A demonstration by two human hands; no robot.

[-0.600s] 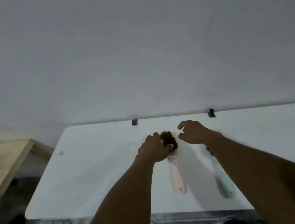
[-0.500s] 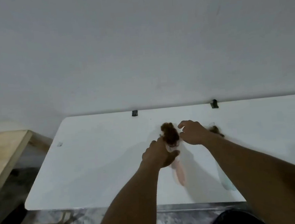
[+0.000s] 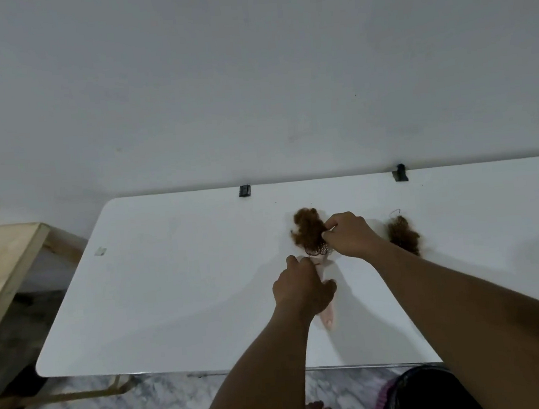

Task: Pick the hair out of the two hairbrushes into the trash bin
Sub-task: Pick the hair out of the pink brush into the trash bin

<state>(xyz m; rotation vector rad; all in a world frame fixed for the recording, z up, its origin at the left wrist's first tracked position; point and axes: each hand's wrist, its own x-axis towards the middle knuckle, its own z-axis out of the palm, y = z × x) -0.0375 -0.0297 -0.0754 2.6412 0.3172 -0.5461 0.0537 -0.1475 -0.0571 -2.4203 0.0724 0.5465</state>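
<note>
- Head view, the only one here: a white table (image 3: pixel 177 277) is seen from above, pushed against a plain wall.
- Progress, judged from how things lie: pretty early. A big brown hair clump (image 3: pixel 308 232) is seated on the pink brush (image 3: pixel 328 316), and a second clump (image 3: pixel 403 236) is sitting on what's guessed to be the other brush, mostly hidden behind the right forearm.
- Nothing can be seen in the bin (image 3: pixel 431 392), the dark thing at the bottom edge by the table's near side. Its inside isn't really visible though, so that's not certain.
- So both brushes are probably left to be cleared, plus the carrying to the bin.
- The left hand (image 3: pixel 301 289) is closed around the pink brush's handle, pinning it to the table. Only the handle's tail is left showing below the hand.
- The right hand (image 3: pixel 349 235) is pinched shut on the right edge of the first clump, right at the brush head. The clump lies just left of and touching those fingers (image 3: pixel 330 228).
- The second clump is near the right wrist, on its far side, untouched.
- The bin is well apart from both hands, down near the person's body.
</note>
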